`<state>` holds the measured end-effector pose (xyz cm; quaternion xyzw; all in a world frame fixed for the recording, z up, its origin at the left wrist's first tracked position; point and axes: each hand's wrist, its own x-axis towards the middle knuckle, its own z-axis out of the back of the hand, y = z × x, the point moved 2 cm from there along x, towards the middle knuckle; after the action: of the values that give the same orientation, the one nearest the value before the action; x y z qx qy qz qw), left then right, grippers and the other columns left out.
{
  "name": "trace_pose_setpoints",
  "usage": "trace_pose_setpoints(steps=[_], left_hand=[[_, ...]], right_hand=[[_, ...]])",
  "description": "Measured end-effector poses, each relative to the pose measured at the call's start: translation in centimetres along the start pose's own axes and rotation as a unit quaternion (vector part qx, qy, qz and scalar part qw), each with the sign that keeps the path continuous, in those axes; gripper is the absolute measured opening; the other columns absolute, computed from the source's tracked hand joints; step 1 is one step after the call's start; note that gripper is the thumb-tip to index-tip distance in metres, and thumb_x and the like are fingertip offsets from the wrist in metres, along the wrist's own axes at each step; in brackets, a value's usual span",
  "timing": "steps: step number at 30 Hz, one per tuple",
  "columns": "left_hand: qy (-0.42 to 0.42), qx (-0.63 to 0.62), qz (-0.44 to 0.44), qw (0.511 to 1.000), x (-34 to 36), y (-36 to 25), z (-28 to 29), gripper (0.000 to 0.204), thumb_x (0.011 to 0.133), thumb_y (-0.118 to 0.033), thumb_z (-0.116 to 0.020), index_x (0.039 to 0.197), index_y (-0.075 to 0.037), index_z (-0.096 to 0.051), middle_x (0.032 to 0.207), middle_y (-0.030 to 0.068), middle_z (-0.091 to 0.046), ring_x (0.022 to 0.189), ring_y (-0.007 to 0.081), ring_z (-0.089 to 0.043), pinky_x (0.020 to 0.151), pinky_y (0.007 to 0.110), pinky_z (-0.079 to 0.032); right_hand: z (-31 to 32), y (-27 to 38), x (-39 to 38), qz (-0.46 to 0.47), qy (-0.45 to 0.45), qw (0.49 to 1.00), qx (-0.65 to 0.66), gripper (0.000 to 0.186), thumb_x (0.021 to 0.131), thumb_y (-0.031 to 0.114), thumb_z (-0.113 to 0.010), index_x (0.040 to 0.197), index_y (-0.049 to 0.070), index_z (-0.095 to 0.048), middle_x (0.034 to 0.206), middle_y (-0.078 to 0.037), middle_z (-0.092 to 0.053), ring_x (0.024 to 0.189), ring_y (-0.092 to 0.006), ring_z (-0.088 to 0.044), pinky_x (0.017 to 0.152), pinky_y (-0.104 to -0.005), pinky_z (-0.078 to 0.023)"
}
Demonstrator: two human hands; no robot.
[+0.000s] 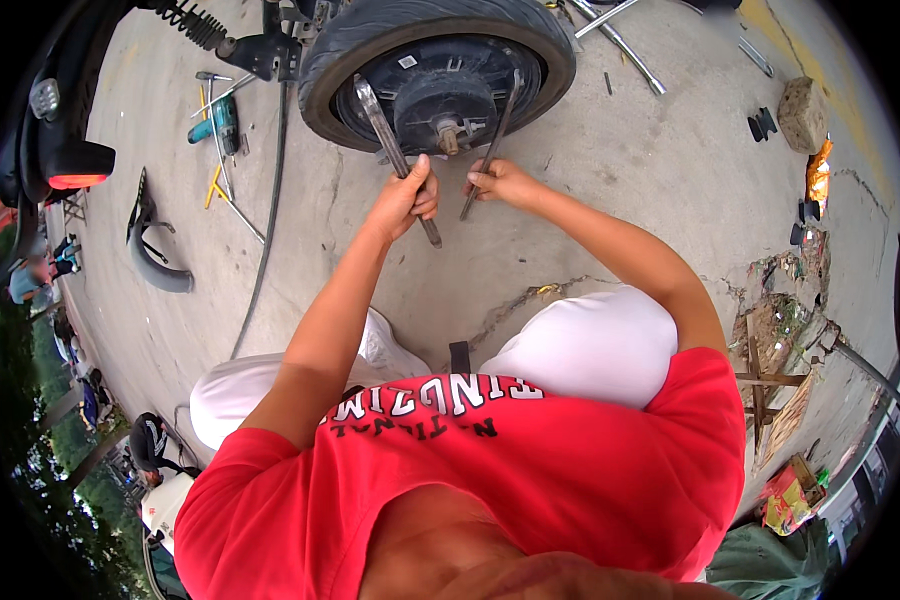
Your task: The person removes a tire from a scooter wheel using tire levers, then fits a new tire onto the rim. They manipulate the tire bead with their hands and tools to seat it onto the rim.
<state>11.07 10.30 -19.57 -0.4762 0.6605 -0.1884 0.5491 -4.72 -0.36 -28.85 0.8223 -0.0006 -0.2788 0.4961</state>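
In front of me is a vehicle wheel with a black tire [328,58] round a dark hub [445,95] with a protruding axle. My left hand [406,196] is closed round a thick metal bar [389,135], whose upper end rests at the left side of the rim, inside the tire. My right hand [492,182] grips a thinner metal bar [503,120] that reaches up to the right side of the rim. The two bars stand apart, either side of the axle.
On the concrete lie a teal drill [225,125], wrenches [647,73], a grey fender [165,260], a hose [270,200], a stone block [802,115] and debris at the right. A vehicle's black bodywork [65,120] overhangs the upper left. People [40,275] are at the far left.
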Motion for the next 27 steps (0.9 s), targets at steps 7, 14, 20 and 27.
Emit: trace_pose_setpoints(steps=[7, 14, 20, 27], left_hand=[[-0.095, 0.437, 0.131, 0.885, -4.1, 4.1, 5.5, 0.056, 0.087, -0.055, -0.060, 0.071, -0.002, -0.063, 0.062, 0.0088, -0.058, 0.060, 0.0200, -0.057, 0.059, 0.034, -0.046], [-0.036, 0.416, 0.141, 0.898, -1.7, 13.1, 0.3, 0.044, 0.088, -0.039, -0.062, 0.091, 0.005, -0.064, 0.078, 0.0188, -0.065, 0.077, 0.0281, -0.063, 0.074, 0.039, -0.048], [0.013, 0.344, -0.057, 0.937, 4.9, 11.4, -7.8, 0.038, 0.091, -0.028, -0.059, 0.115, 0.002, -0.060, 0.092, 0.0123, -0.065, 0.081, 0.0205, -0.064, 0.076, 0.035, -0.051], [0.285, 0.501, 0.183, 0.797, 0.5, 1.7, 5.5, 0.040, 0.092, -0.032, -0.060, 0.117, -0.001, -0.060, 0.104, 0.0132, -0.065, 0.091, 0.0224, -0.064, 0.079, 0.035, -0.050]], right_hand=[[0.8, -2.1, -4.0, 0.085, -0.125, 0.987, 0.049, 0.019, 0.098, 0.023, -0.052, 0.098, 0.005, -0.055, 0.075, 0.000, -0.053, 0.074, -0.0121, -0.057, 0.070, -0.0283, -0.048], [2.2, -1.2, -8.4, 0.093, -0.252, 0.963, 0.011, 0.019, 0.098, 0.022, -0.053, 0.099, 0.003, -0.055, 0.069, 0.001, -0.050, 0.067, -0.0089, -0.049, 0.062, -0.0254, -0.040], [4.2, 0.1, -12.4, 0.168, -0.397, 0.893, -0.130, 0.023, 0.097, 0.023, -0.055, 0.106, 0.001, -0.055, 0.069, 0.001, -0.050, 0.063, -0.0059, -0.045, 0.056, -0.0239, -0.039], [3.7, 4.8, -18.2, 0.059, -0.251, 0.952, -0.165, 0.027, 0.097, 0.027, -0.055, 0.101, 0.000, -0.057, 0.070, 0.000, -0.048, 0.065, -0.0091, -0.046, 0.059, -0.0252, -0.039]])
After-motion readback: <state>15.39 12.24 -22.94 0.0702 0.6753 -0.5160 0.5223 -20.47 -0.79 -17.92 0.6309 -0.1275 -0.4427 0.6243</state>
